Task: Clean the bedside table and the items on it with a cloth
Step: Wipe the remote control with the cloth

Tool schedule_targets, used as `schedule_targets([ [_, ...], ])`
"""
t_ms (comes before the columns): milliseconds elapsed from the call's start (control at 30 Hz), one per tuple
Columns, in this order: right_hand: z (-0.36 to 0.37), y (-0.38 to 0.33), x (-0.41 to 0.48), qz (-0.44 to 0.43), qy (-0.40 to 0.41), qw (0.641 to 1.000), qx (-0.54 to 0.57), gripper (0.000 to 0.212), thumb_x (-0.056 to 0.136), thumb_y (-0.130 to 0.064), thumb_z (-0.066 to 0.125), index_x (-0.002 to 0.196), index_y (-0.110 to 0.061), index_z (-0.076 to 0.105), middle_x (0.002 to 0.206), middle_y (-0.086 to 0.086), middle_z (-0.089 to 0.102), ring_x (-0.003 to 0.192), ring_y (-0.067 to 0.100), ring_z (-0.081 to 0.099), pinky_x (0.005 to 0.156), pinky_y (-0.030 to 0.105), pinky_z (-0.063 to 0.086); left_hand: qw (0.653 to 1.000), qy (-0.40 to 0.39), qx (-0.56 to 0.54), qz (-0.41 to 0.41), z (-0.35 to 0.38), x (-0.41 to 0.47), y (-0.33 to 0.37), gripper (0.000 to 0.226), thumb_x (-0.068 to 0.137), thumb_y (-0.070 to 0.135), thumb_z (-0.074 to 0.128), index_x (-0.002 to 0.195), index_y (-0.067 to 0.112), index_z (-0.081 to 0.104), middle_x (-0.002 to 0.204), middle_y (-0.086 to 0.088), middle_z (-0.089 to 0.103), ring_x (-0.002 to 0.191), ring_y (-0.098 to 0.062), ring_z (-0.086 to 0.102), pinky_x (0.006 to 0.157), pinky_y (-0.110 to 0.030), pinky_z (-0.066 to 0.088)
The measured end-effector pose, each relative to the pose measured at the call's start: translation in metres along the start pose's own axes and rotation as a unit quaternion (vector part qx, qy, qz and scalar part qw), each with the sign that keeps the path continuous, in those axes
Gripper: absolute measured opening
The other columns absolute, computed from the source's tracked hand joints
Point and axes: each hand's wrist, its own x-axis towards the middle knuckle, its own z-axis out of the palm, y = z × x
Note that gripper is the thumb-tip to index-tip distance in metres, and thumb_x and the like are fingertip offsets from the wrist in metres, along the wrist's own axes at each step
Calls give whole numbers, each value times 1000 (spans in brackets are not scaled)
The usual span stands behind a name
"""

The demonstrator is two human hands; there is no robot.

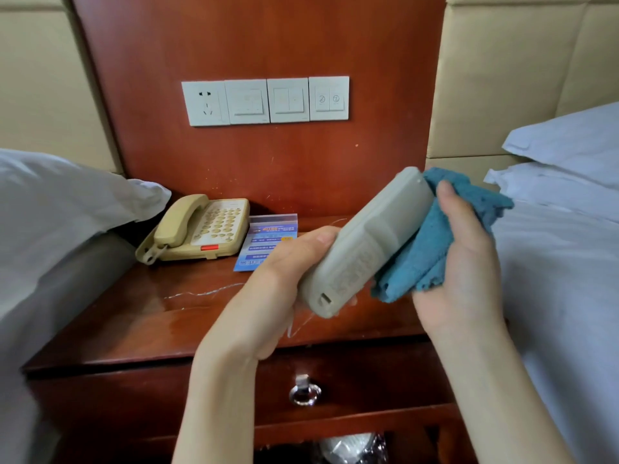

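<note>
between two white-sheeted beds stands a glossy dark red wooden bedside table [140, 316], backed by a panel with a row of white wall switches [266, 101]. a beige corded telephone [197, 229] and a blue printed card in a clear stand [264, 242] sit at its rear. above the tabletop, the left hand [284, 262] grips a grey rectangular remote control [365, 242], tilted with its back showing. the right hand [465, 259] curls around a bunched teal terry cloth [435, 236], pressed against the remote's right side.
</note>
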Motion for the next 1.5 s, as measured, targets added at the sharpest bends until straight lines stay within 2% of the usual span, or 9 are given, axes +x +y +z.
schedule_targets([
  [67, 1, 1, -2, -33, -6, 999, -40, 6, 80, -28, 69, 81, -30, 74, 82, -6, 72, 81, 13, 69, 71, 41, 58, 1000, 0, -21, -14, 6, 1, 7, 37, 85, 32, 40, 86, 22, 76, 76, -10, 71, 77, -38, 60, 82, -56, 42],
  [200, 1, -1, -2, -170, 6, 969, -179, 6, 81, -37, 68, 76, -36, 71, 73, -14, 69, 76, 6, 66, 63, 28, 55, 996, 32, 38, -74, 9, 7, 19, 36, 98, 23, 37, 75, 16, 64, 47, -10, 61, 42, -21, 56, 53, -27, 47],
  [367, -12, -1, 4, -243, -81, 895, -365, 7, 86, -33, 63, 87, -29, 68, 87, -4, 70, 87, 18, 66, 80, 40, 52, 960, 1, 279, 2, 1, -11, 17, 33, 98, 44, 37, 100, 37, 68, 86, 2, 73, 80, -9, 66, 78, -25, 43],
  [500, -10, 11, 2, -297, -97, 852, -420, 14, 88, -28, 59, 101, -29, 64, 105, -6, 65, 99, 8, 61, 87, 23, 46, 953, 35, 301, 16, 1, -8, 14, 30, 94, 49, 35, 102, 40, 62, 80, 14, 66, 69, 2, 57, 70, -26, 40],
  [667, 8, 32, -9, -176, -81, 963, -189, 46, 86, -35, 57, 131, -34, 46, 140, -1, 50, 129, 13, 48, 109, 34, 38, 981, 72, 178, 32, 18, 3, 2, 16, 98, 38, 40, 103, 33, 55, 77, 12, 58, 66, -2, 52, 63, -23, 41],
  [833, 17, 33, -17, -45, -100, 993, -44, 39, 88, -24, 58, 127, -25, 56, 127, 1, 64, 116, 15, 61, 86, 26, 53, 988, 145, 10, 59, 19, 13, -6, 30, 84, 31, 63, 113, 27, 56, 100, -1, 63, 89, -17, 66, 73, -36, 55],
  [967, 18, 35, -23, 12, -130, 991, -31, 41, 88, -21, 58, 128, -15, 56, 122, 6, 67, 113, 20, 63, 82, 28, 55, 978, 180, -73, 79, 15, 15, -10, 35, 77, 20, 68, 111, 15, 62, 106, -7, 72, 102, -24, 68, 89, -41, 54],
  [1333, -1, 37, -9, -155, -151, 941, -262, 37, 90, -24, 54, 125, -34, 58, 142, -9, 50, 135, 7, 41, 112, 41, 34, 984, 168, -53, -8, 24, 19, -17, 27, 97, 33, 43, 110, 22, 64, 111, -7, 70, 102, -18, 65, 83, -38, 50],
  [1500, -4, 38, -13, -160, -265, 886, -346, 48, 83, 2, 51, 122, -25, 61, 141, -7, 52, 140, 4, 32, 104, 20, 37, 966, 216, -143, -17, 18, 22, -19, 35, 97, 40, 39, 104, 25, 69, 105, -5, 74, 99, -22, 69, 79, -35, 53],
])
